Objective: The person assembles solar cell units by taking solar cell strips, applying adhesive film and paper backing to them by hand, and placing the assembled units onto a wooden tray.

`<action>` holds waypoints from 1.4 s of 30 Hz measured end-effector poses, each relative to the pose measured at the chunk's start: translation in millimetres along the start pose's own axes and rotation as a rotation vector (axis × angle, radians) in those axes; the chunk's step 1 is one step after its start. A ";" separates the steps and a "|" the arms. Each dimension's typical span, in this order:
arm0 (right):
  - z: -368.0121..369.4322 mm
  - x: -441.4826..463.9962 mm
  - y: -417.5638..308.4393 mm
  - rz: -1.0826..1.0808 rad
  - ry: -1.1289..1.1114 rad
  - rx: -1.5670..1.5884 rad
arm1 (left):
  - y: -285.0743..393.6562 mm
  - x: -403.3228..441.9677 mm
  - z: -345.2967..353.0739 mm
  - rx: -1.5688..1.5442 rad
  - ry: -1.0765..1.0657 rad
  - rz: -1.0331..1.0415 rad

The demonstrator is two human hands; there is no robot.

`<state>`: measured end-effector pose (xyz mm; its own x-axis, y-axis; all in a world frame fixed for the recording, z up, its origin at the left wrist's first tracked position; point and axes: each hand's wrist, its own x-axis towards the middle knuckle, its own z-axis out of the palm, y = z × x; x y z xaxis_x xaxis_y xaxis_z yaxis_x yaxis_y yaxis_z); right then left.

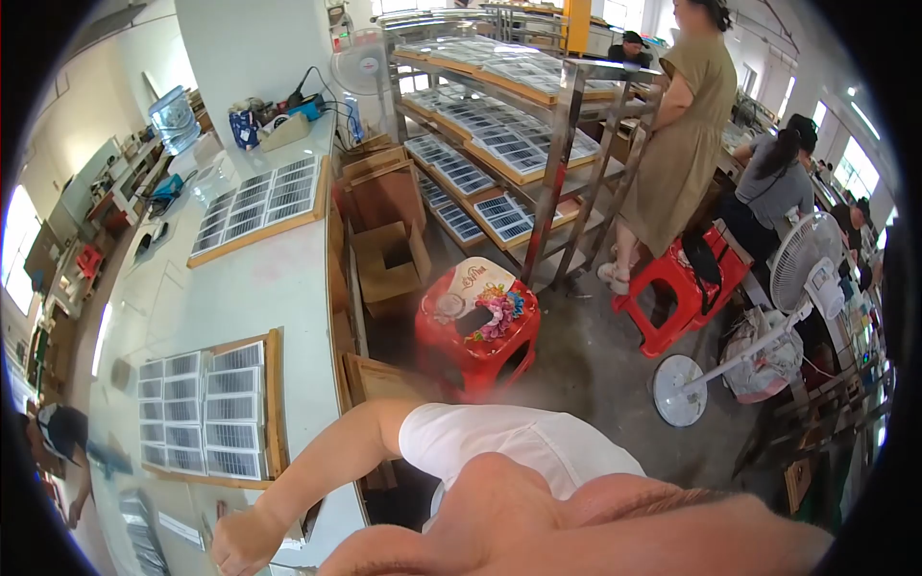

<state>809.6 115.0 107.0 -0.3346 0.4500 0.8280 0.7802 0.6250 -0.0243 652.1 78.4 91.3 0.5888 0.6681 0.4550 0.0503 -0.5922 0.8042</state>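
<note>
My right hand [246, 541], at the end of a bare arm in a white sleeve, is low over the pale worktop [259, 298]. Its fingers are curled closed, and whatever they may hold cannot be made out. A thin dark line shows just beside it at the bottom edge. Beyond the hand lies a wooden tray [276, 403] with rows of small framed solar panels [204, 408]. Left of the hand are a bundle of dark strips [142, 533] and a pale strip [181, 530]. My left hand is out of view.
Another panel tray [259, 211] lies farther up the worktop. A metal rack [552, 182] holds several loaded trays. Red stools [471, 326] [663, 298], a carton [389, 264] and a white fan [807, 259] stand on the floor. Several other people are around, one [62, 432] across the worktop.
</note>
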 end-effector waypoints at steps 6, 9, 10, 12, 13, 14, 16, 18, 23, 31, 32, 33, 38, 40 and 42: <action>7.4 -4.5 5.6 0.010 -0.021 -0.039 | -1.9 8.5 10.2 -0.061 -0.016 0.013; 14.4 -4.8 8.4 -0.027 0.026 -0.075 | -5.3 11.0 6.6 -0.080 -0.005 0.010; 14.2 -4.7 8.2 -0.035 0.022 -0.069 | -6.2 11.2 5.4 -0.088 0.004 0.007; 13.2 -4.9 8.0 -0.019 0.020 -0.058 | -8.8 10.4 2.4 -0.104 0.021 0.000; 14.2 -2.0 6.8 -0.024 0.016 -0.049 | -10.2 9.1 0.6 -0.112 0.029 -0.006; 15.9 1.4 4.8 -0.002 0.120 -0.047 | -11.6 7.0 -1.2 -0.120 0.035 -0.013; 16.8 3.0 2.5 0.018 0.219 -0.038 | -15.8 1.7 -7.2 -0.136 0.046 -0.025; 9.1 2.7 4.5 0.247 0.254 0.322 | -19.3 -1.2 -14.1 -0.152 0.061 -0.028; -14.8 27.2 -0.4 0.215 0.210 0.176 | -28.4 -0.7 -29.6 -0.204 0.108 -0.026; -125.2 44.5 -13.7 0.322 0.316 -0.002 | -48.2 -1.2 -32.8 -0.348 0.122 -0.043; -141.7 37.5 -5.5 0.353 0.361 -0.066 | -51.4 -1.4 -32.2 -0.368 0.125 -0.044; -157.5 32.2 0.7 0.385 0.404 -0.133 | -53.9 -1.9 -29.4 -0.391 0.127 -0.048; -223.2 56.4 -23.4 0.444 0.516 0.690 | -67.3 -28.9 -7.7 -0.480 0.095 -0.144; -234.8 107.0 -48.5 0.099 0.537 0.743 | -74.8 -49.7 -7.7 -0.470 0.052 -0.208; -232.6 125.0 -60.3 0.050 0.567 0.930 | -80.9 -68.9 -11.1 -0.448 0.019 -0.263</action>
<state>843.6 -14.9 342.3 0.1646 0.2775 0.9465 0.0015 0.9595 -0.2816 598.5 85.3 -0.8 0.5876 0.7790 0.2189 -0.1584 -0.1545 0.9752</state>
